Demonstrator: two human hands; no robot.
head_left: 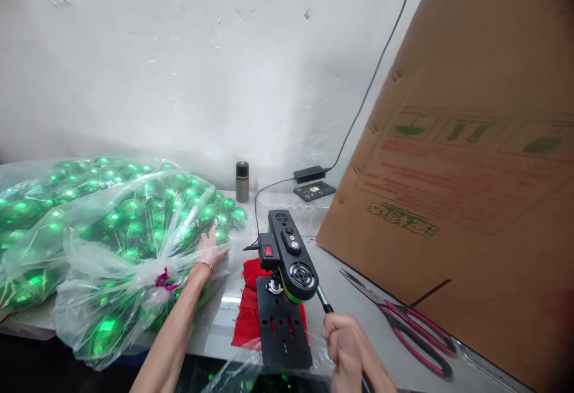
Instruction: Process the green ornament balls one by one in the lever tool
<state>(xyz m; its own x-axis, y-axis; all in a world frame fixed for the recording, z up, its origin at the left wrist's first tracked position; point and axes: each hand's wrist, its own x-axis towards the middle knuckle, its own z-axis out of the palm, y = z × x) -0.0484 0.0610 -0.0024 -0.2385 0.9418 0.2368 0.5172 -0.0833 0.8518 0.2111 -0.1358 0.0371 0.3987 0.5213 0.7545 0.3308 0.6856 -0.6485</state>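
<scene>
Several shiny green balls [237, 218] lie in and at the edge of a clear plastic bag [147, 276] on the left, knotted with a magenta tie [165, 280]. My left hand [211, 251] reaches over to these balls, its fingers stretched out against the nearest ones; the fingertips are partly hidden. In the middle stands a black device [292, 255] with round grilles, a red switch and a slotted base plate [283, 327]. From its right side a silver rod with a black handle [327, 306] runs down, and my right hand [345, 336] is closed around it.
A red cloth [246, 309] lies under the device. Behind are a dark-capped spray can [242, 182], a power adapter [309, 173] with its cable, and a black phone-like slab [314, 191]. Red-handled scissors [417, 333] lie beside a large cardboard box [470, 142] on the right.
</scene>
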